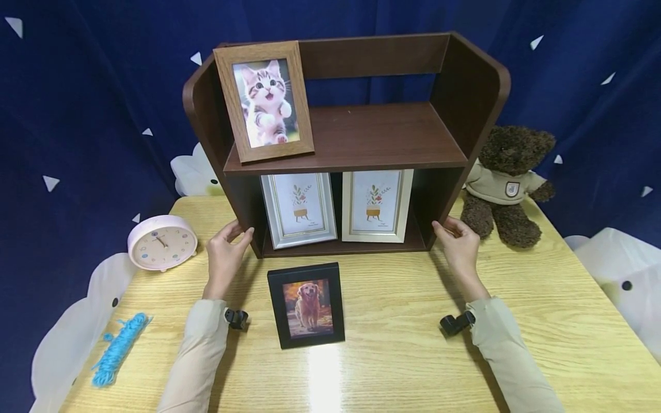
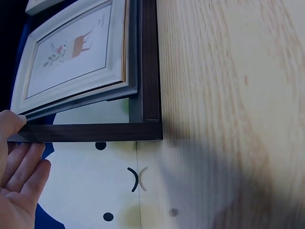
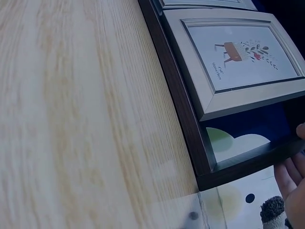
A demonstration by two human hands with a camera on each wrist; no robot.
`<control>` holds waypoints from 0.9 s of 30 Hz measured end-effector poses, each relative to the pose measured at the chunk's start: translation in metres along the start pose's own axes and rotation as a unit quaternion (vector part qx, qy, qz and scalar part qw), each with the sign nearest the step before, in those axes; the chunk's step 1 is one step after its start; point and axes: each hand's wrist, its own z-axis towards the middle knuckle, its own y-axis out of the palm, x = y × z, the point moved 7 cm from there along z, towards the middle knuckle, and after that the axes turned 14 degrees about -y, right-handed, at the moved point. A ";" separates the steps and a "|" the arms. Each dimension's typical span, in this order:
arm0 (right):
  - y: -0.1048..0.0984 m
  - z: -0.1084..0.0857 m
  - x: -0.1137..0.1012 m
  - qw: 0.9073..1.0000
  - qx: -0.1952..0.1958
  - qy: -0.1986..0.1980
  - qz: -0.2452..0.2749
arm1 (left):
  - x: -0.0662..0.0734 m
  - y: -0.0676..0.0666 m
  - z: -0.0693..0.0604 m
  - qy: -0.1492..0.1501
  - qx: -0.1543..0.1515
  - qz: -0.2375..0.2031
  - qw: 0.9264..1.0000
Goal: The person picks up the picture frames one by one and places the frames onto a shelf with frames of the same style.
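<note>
A dark brown two-tier shelf [image 1: 382, 135] stands on the table between both hands. My left hand [image 1: 225, 255] grips the lower front edge of its left side panel, thumb in front and fingers outside, as the left wrist view also shows. On the opposite side panel, my right hand [image 1: 458, 248] pinches the front edge in the same way. A wooden frame with a kitten picture [image 1: 268, 103] leans on the upper tier at left. Below it stand a silver frame [image 1: 302, 209] and a cream frame [image 1: 377, 205], both with plant pictures.
In front of the shelf, a black frame with a dog picture [image 1: 307, 307] stands on the table [image 1: 392, 355]. At left are a pink clock [image 1: 162, 242] and a bundle of blue cord [image 1: 121, 350]. A brown teddy bear [image 1: 508, 186] sits right of the shelf.
</note>
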 end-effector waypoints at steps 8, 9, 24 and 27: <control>0.000 0.001 0.003 1.000 0.007 0.000 -0.014 | 0.004 -0.001 0.001 0.011 0.001 0.003 1.000; 0.000 0.001 0.003 1.000 0.008 0.000 -0.015 | 0.005 -0.001 0.001 0.013 0.001 0.004 1.000; -0.002 -0.002 0.003 1.000 -0.002 0.003 -0.021 | 0.012 -0.008 -0.013 0.069 -0.009 0.051 0.996; -0.002 -0.001 0.002 1.000 -0.005 0.001 -0.026 | 0.014 -0.014 -0.020 0.094 0.001 0.064 0.994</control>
